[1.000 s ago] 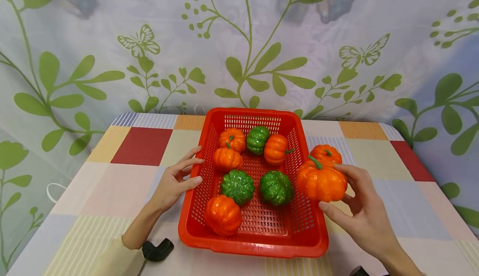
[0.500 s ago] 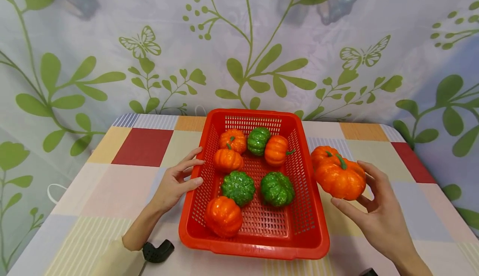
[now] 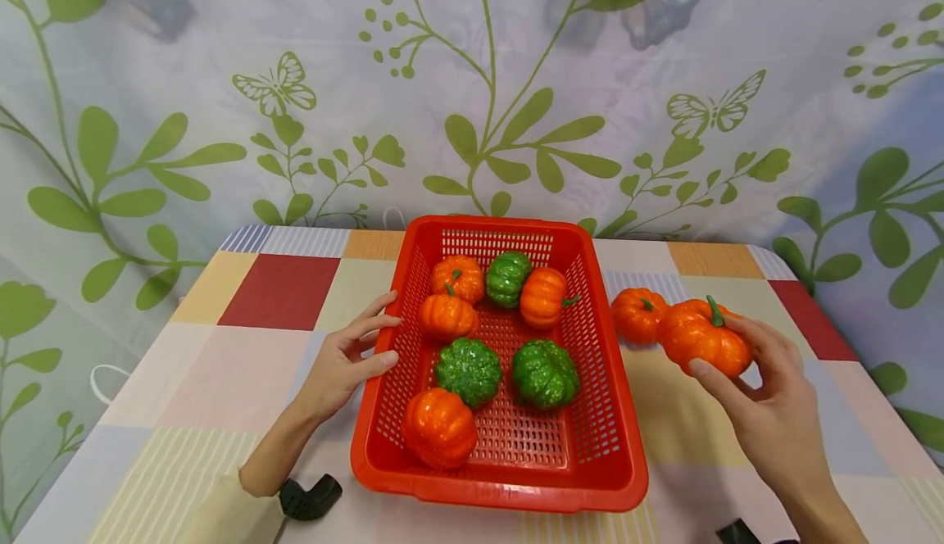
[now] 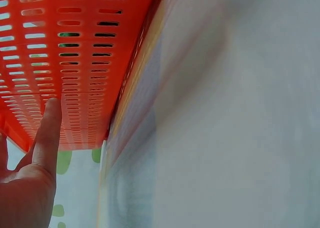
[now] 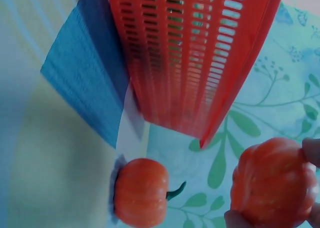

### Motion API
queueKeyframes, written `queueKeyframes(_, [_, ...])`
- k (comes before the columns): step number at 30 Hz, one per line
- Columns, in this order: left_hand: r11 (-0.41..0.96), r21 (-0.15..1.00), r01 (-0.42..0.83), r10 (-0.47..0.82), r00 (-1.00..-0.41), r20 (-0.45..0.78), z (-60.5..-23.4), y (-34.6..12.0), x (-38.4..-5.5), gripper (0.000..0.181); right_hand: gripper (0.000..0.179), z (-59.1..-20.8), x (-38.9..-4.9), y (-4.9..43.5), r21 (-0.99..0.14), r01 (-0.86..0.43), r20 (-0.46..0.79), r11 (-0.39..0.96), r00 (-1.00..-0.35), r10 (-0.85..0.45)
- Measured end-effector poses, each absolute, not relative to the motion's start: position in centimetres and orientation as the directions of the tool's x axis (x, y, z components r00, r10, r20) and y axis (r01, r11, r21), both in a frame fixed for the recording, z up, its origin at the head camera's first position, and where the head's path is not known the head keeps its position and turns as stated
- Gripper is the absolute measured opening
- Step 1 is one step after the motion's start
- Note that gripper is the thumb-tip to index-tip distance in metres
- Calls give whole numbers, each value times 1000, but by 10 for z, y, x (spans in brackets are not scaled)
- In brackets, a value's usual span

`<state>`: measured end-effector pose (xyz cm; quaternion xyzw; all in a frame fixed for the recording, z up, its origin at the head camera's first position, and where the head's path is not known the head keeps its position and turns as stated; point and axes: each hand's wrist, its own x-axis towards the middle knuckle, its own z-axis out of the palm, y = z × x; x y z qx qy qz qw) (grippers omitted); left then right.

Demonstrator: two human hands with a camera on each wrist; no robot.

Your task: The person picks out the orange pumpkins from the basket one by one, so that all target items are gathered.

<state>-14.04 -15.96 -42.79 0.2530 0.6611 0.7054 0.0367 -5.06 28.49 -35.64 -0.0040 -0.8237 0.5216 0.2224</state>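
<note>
My right hand (image 3: 774, 405) holds a small orange pumpkin (image 3: 704, 337) with a green stem, to the right of the red plastic basket (image 3: 501, 496). In the right wrist view the held pumpkin (image 5: 274, 183) has fingertips on its sides. Another orange pumpkin (image 3: 637, 315) sits on the table just beyond it, beside the basket. My left hand (image 3: 341, 364) rests with its fingertips against the basket's left rim; in the left wrist view a straight finger (image 4: 47, 138) lies along the slotted wall. Inside the basket are several orange pumpkins (image 3: 440, 428) and green pumpkins (image 3: 546, 374).
A patchwork cloth (image 3: 243, 372) covers the table, which backs onto a leaf-patterned curtain (image 3: 332, 102). A black piece (image 3: 310, 497) sits by the left wrist. A white cord loop (image 3: 103, 380) shows at the table's left edge.
My right hand has carried the pumpkin from over the basket's right rim out to the right, revealing the pumpkin on the table. The left hand and basket stay put.
</note>
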Motion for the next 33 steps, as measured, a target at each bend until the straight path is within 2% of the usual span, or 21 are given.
queueKeyframes(6, [-129, 950, 284, 385, -868, 312, -429, -160, -140, 39, 57, -366, -59, 301, -856, -114, 304, 505, -900, 312])
queueKeyframes(11, [-140, 947, 290, 393, -861, 322, -429, -160, -140, 36, 75, -374, -69, 316, -846, 74, 183, 527, -890, 418])
queueKeyframes(15, [-150, 944, 296, 402, -854, 331, -428, -160, -139, 33, 84, -381, -75, 327, -814, 178, 106, 553, -891, 442])
queueKeyframes(20, [-146, 939, 311, 405, -847, 343, -427, -160, -139, 29, 79, -389, -82, 338, -792, 192, 89, 579, -903, 421])
queueKeyframes(25, [-152, 940, 306, 404, -849, 341, -427, -162, -138, 29, 83, -396, -90, 345, -795, 210, 57, 569, -908, 415])
queueKeyframes(33, [-129, 947, 296, 419, -849, 322, -426, -162, -138, 32, 80, -403, -102, 361, -770, 178, 87, 613, -922, 377])
